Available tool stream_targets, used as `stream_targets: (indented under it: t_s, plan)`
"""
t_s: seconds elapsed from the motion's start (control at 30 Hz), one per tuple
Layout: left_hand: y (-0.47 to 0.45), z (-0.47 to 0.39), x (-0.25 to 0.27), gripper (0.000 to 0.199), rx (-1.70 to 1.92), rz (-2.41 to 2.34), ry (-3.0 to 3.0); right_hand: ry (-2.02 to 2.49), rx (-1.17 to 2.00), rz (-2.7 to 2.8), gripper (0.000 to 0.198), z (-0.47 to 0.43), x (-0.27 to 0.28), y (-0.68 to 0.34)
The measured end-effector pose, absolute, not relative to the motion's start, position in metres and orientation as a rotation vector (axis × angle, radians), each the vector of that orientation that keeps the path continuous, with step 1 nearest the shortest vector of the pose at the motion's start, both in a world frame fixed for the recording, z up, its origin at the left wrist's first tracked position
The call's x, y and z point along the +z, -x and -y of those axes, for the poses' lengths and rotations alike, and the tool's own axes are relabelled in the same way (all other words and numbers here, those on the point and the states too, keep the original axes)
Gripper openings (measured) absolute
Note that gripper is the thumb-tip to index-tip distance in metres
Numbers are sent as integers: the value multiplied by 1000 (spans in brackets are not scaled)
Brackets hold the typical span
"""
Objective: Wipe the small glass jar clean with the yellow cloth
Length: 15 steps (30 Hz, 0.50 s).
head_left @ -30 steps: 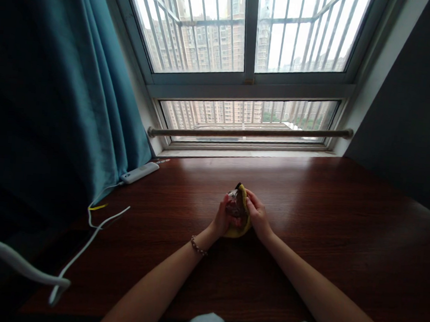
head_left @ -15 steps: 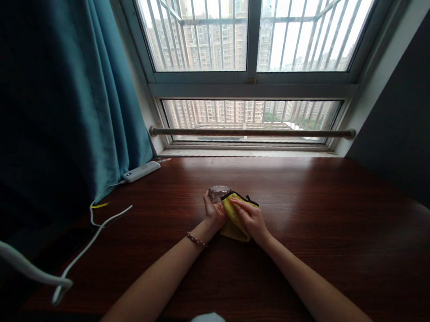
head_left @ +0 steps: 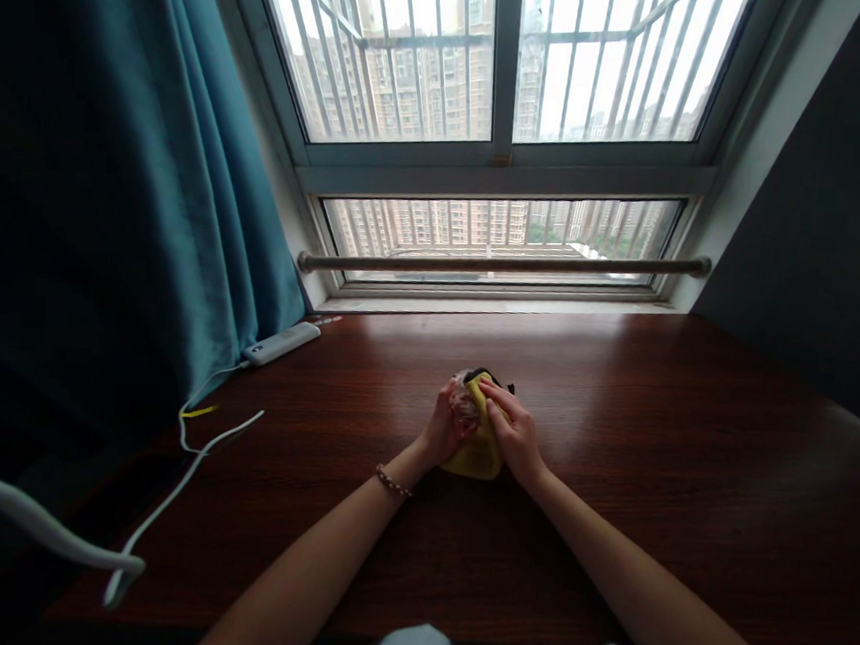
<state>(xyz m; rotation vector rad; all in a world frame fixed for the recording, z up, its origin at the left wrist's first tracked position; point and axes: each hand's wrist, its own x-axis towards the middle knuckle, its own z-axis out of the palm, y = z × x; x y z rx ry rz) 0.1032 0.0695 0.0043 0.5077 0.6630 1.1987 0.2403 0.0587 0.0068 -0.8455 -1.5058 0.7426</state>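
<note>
A clear, ridged glass vessel is held in my left hand, tilted on its side toward the right; its exact kind I cannot make out. My right hand is closed on a yellow cloth with a black edge and presses it against the glass. The cloth's lower part hangs between my wrists. Both hands are over the middle of the brown wooden desk. My fingers and the cloth hide part of the glass.
To the left on the desk lie a white power strip and a white cable with a yellow tie. A blue curtain hangs at the left. A metal rail crosses the window behind the desk.
My left hand has turned the glass from upright to tilted and brought it right, against the cloth. My right hand has shifted slightly and still grips the cloth.
</note>
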Motion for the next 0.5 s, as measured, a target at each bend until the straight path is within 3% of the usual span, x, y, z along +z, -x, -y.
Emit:
stream_targets:
  t_s: [0.27,0.5]
  plan:
    - [-99,-62,15,59,1122,-814,-481,909,1006,1291,46,-64,0,-239]
    - [-107,-62,-2,52,1077,-774,-741,898,1013,1201,42,-60,7,-238]
